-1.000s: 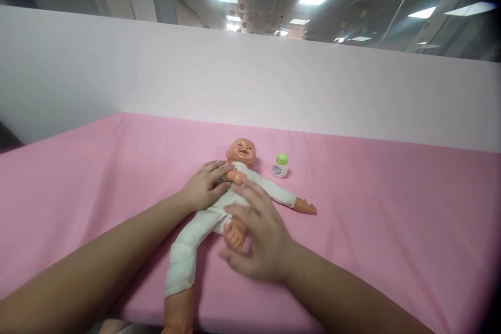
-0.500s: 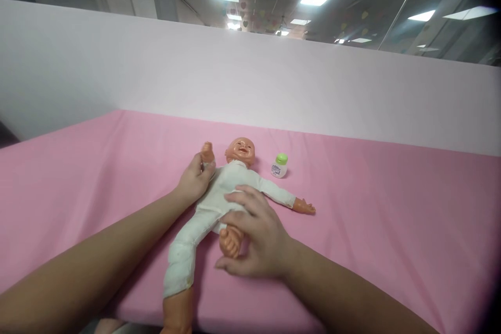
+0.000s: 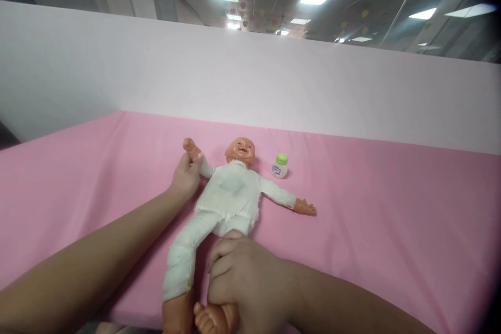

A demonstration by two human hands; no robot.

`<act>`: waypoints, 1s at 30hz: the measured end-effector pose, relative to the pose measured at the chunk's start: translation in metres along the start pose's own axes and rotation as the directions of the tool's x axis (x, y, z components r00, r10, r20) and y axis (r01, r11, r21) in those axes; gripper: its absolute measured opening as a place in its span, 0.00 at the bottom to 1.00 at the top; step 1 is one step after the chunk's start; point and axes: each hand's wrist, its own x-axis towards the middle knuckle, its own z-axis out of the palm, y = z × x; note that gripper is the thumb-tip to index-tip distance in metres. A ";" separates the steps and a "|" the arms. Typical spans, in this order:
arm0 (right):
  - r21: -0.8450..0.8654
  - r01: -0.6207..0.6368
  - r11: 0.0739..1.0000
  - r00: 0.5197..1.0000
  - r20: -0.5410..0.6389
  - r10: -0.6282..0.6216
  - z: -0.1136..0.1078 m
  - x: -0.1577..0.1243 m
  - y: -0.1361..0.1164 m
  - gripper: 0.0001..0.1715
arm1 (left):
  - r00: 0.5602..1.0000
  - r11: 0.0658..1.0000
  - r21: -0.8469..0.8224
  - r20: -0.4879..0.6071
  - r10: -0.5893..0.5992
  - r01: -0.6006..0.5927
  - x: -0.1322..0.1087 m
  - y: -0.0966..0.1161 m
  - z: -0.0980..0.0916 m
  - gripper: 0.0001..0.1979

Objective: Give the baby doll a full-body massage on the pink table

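One white-bodied doll [image 3: 230, 195], chest smudged grey, sprawls; left grip [image 3: 186, 177] pinches its arm [image 3: 206, 167], right grip [image 3: 250, 276] clasps its leg [image 3: 229, 315].

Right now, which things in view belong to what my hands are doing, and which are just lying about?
In use:
- doll, face up
- left hand, gripping one doll arm
- right hand, closed over one doll leg
- pink sheet, under the doll

Apparently just there:
- green-capped bottle, untouched, near the doll's head
- white panel, behind
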 end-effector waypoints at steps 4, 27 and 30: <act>-0.017 -0.029 0.999 0.985 -0.168 0.026 -0.018 0.008 -0.006 0.33 | 0.916 0.878 0.304 0.277 0.290 -0.369 -0.010 0.005 0.002 0.28; -0.080 -0.536 0.840 0.746 -0.510 0.427 -0.062 -0.005 0.020 0.32 | 0.877 0.877 0.274 0.395 0.272 -0.395 -0.017 0.017 0.004 0.26; -0.086 -0.354 0.931 0.804 -0.536 0.256 -0.057 0.001 0.013 0.35 | 0.982 0.972 0.195 0.163 0.096 -0.128 -0.007 0.009 0.001 0.26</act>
